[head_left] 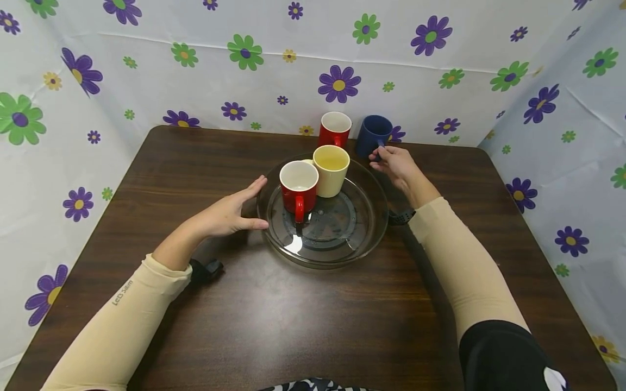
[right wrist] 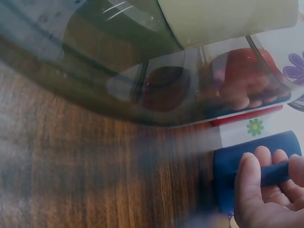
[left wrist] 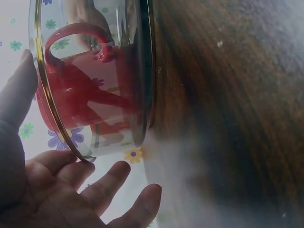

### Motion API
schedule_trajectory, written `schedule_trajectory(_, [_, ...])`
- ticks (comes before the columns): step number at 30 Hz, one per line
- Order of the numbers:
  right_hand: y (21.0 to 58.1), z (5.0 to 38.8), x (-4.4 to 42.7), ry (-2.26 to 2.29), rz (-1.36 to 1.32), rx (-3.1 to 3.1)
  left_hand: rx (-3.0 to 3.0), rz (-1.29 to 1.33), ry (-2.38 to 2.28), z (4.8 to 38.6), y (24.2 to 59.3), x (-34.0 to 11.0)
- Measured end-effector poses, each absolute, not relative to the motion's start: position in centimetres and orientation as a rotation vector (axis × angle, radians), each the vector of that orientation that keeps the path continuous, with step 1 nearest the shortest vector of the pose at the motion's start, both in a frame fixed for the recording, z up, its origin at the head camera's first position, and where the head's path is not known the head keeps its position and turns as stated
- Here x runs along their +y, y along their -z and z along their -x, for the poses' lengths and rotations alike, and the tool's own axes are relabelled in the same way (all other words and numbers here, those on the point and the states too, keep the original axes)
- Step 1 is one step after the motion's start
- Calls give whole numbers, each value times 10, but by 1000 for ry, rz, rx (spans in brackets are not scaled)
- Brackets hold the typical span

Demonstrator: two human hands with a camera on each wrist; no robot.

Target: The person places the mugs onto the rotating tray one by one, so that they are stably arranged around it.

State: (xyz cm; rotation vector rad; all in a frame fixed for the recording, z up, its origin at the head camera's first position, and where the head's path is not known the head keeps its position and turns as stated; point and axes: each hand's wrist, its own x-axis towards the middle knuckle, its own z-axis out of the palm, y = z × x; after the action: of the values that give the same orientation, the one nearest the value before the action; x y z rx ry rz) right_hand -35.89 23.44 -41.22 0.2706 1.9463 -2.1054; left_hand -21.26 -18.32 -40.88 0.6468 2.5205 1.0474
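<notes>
A clear round glass dish (head_left: 362,228) holds a red mug (head_left: 293,193) and a cream mug (head_left: 331,179). My left hand (head_left: 225,216) is at the dish's left side, thumb and fingers spread along its rim; in the left wrist view the fingertips (left wrist: 114,178) are at the rim. Behind the dish, on the table, stands a blue mug (head_left: 368,133). My right hand (head_left: 402,165) pinches this mug's handle (right wrist: 274,174) between thumb and fingers. A second red mug (head_left: 325,133) stands to the left of the blue one, partly hidden by the cream mug.
The dark wooden table (head_left: 303,326) runs back to a flower-printed curtain (head_left: 195,81), close behind the blue and second red mugs. More of the curtain hangs at the left and right sides.
</notes>
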Motion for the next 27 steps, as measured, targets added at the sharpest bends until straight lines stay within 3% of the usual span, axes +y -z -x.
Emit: schedule_trajectory(27, [409, 348, 249, 2104, -165, 1970, 2503, -633, -1095, 212, 410, -183])
